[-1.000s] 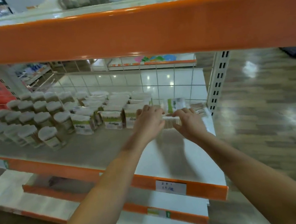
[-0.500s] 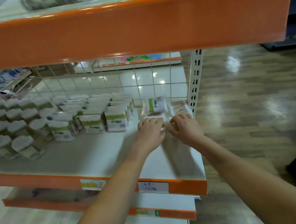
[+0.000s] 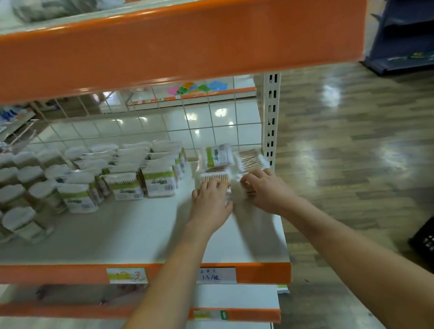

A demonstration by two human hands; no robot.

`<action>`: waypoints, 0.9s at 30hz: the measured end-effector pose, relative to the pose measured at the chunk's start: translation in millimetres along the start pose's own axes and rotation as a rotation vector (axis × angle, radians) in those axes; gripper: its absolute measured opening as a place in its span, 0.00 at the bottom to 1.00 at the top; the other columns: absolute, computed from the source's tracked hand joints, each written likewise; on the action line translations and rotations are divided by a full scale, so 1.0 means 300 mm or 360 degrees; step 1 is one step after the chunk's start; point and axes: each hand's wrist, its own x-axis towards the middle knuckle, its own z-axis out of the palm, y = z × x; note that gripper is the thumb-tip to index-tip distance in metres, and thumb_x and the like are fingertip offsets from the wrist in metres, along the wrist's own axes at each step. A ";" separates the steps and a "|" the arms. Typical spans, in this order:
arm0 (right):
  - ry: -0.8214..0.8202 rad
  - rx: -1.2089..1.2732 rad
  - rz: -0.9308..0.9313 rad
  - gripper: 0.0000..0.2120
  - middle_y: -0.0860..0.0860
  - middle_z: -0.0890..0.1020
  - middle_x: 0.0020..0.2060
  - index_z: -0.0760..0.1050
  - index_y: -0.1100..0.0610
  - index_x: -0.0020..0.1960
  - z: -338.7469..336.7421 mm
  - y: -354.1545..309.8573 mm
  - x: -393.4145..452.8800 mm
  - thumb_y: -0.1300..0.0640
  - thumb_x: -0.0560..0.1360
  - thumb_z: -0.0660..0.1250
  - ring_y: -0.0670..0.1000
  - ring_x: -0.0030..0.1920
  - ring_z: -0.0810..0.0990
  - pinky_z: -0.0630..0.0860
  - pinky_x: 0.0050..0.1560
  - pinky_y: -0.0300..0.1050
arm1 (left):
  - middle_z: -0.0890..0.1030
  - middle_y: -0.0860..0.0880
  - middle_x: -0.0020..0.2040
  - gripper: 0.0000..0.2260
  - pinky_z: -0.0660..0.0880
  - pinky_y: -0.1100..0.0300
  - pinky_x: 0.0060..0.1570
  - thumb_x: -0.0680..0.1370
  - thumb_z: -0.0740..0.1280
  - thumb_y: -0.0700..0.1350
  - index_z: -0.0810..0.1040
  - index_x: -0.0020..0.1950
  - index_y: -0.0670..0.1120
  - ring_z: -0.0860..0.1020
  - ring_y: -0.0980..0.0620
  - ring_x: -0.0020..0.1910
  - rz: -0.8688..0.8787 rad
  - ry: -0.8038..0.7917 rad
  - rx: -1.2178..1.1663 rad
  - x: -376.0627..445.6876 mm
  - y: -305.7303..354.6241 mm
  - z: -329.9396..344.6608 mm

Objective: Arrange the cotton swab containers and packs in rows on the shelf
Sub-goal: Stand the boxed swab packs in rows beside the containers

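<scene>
**Flat swab packs being squared up at the shelf's right end**

Both hands have come lower and nearer the shelf (image 3: 125,231) front than half a second ago. The left hand (image 3: 210,198) rests palm-down on a flat pack (image 3: 215,177); the right hand (image 3: 264,188) covers another pack (image 3: 247,191), fingers (image 3: 248,181) curled over it, though blur makes the hold uncertain. Beyond the fingertips stand an upright pack (image 3: 217,155) and a further flat one (image 3: 249,160). Boxed packs (image 3: 158,181) and round containers (image 3: 25,225) stand in rows left of the left hand. Judgement: this last column remains unfinished.

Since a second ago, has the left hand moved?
Yes: the left hand has drawn back toward the shelf front edge, judged against the boxed packs.
</scene>
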 end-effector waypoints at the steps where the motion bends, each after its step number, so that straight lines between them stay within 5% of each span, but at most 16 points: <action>1: 0.0017 -0.0051 -0.0025 0.23 0.51 0.69 0.67 0.66 0.53 0.69 -0.001 0.002 -0.002 0.63 0.74 0.60 0.56 0.66 0.64 0.68 0.59 0.48 | 0.68 0.50 0.67 0.19 0.62 0.51 0.64 0.78 0.61 0.49 0.68 0.69 0.50 0.64 0.48 0.67 -0.0006 0.0001 -0.0004 -0.002 0.003 0.002; 10: 0.0167 -0.0165 -0.0075 0.20 0.52 0.74 0.61 0.69 0.55 0.63 0.002 0.012 -0.010 0.67 0.74 0.56 0.55 0.61 0.69 0.70 0.46 0.46 | 0.69 0.50 0.68 0.19 0.62 0.52 0.63 0.79 0.61 0.50 0.68 0.69 0.50 0.65 0.49 0.68 0.0005 0.0000 -0.0001 -0.018 0.005 -0.014; 15: 0.0292 0.0005 -0.0037 0.20 0.52 0.76 0.60 0.71 0.55 0.64 -0.015 0.017 -0.019 0.66 0.74 0.57 0.54 0.61 0.70 0.72 0.48 0.46 | 0.69 0.50 0.68 0.19 0.62 0.52 0.64 0.79 0.61 0.51 0.67 0.69 0.51 0.65 0.49 0.68 -0.0006 -0.0027 -0.0066 -0.011 0.000 -0.028; 21: 0.0463 0.0689 0.0074 0.18 0.50 0.80 0.49 0.74 0.57 0.61 -0.077 0.011 -0.029 0.66 0.72 0.62 0.53 0.49 0.77 0.73 0.45 0.46 | 0.72 0.47 0.67 0.20 0.66 0.53 0.64 0.78 0.63 0.50 0.68 0.70 0.48 0.67 0.46 0.67 -0.0075 -0.0011 -0.0287 0.025 -0.021 -0.052; 25: 0.0431 0.1429 0.0158 0.16 0.44 0.79 0.44 0.74 0.54 0.59 -0.125 -0.009 -0.039 0.66 0.74 0.64 0.46 0.45 0.77 0.73 0.42 0.32 | 0.73 0.51 0.66 0.20 0.67 0.58 0.63 0.78 0.66 0.50 0.70 0.69 0.48 0.70 0.51 0.65 -0.0230 0.0000 -0.0920 0.027 -0.019 -0.117; 27: 0.0343 0.1811 0.0136 0.13 0.49 0.80 0.45 0.74 0.55 0.57 -0.129 -0.019 -0.043 0.68 0.76 0.63 0.49 0.46 0.79 0.78 0.46 0.39 | 0.76 0.51 0.63 0.17 0.70 0.60 0.57 0.79 0.65 0.50 0.72 0.67 0.48 0.74 0.53 0.60 -0.0334 -0.0066 -0.1348 0.025 -0.015 -0.155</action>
